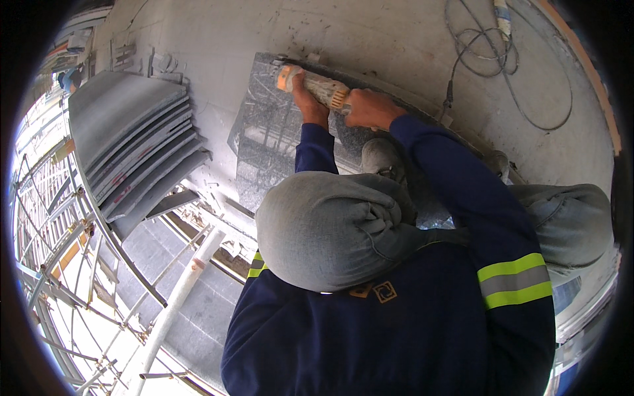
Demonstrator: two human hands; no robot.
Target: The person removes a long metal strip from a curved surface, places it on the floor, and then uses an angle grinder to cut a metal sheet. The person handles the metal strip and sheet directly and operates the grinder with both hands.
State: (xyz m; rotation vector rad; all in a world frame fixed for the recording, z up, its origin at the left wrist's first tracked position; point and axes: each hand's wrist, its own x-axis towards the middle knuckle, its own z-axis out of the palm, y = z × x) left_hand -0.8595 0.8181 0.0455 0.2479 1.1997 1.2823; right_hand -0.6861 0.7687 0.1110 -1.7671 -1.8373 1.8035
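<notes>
My left hand (309,100) is closed around the front part of a dusty orange and grey power tool (318,84), apparently an angle grinder. Its rear part is in my right hand (370,107), the fingers wrapped round it. The tool lies along the upper edge of a dark, speckled, glossy stone slab (261,148); its working end is too small to make out clearly. A dusty boot (383,162) of mine is on or beside the slab, between my bent knees.
Several grey slabs (129,122) lie stacked at left. A looped cable with a connector (503,18) lies on the pale concrete floor (541,145) at upper right. Metal scaffolding (56,264) and a white pipe (201,261) stand at lower left. A person in blue (71,80) is far off at upper left.
</notes>
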